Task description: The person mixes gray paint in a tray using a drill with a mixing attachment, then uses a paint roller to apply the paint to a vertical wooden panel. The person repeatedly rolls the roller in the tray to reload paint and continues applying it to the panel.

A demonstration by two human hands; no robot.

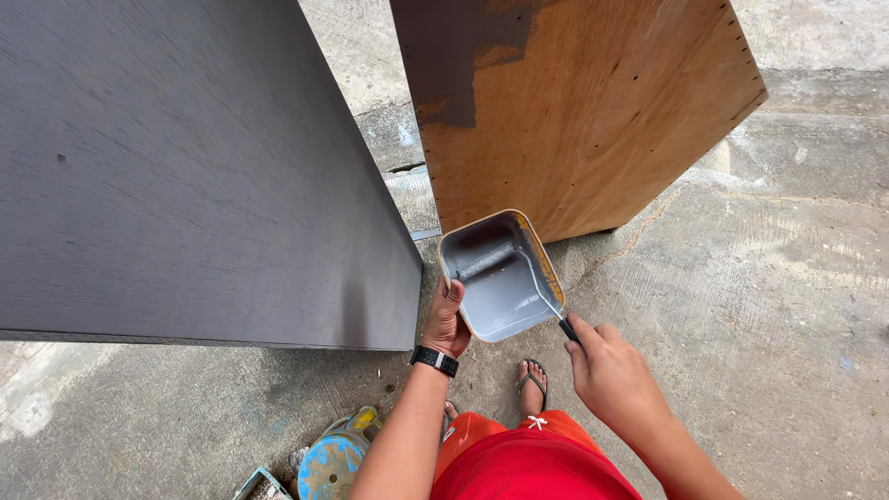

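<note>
Our left hand (447, 319) grips edge of paint tray (500, 275), thumb over rim, tray held low between two panels. Our right hand (609, 370) closed around roller handle (567, 328); roller (484, 263) lies in grey paint inside tray. Large panel (185, 167) at left fully dark grey. Plywood panel (593, 111) ahead has only top-left patch painted; we judge most of it left.

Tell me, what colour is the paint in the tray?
Grey, seen in the head view, in the paint tray.
</note>
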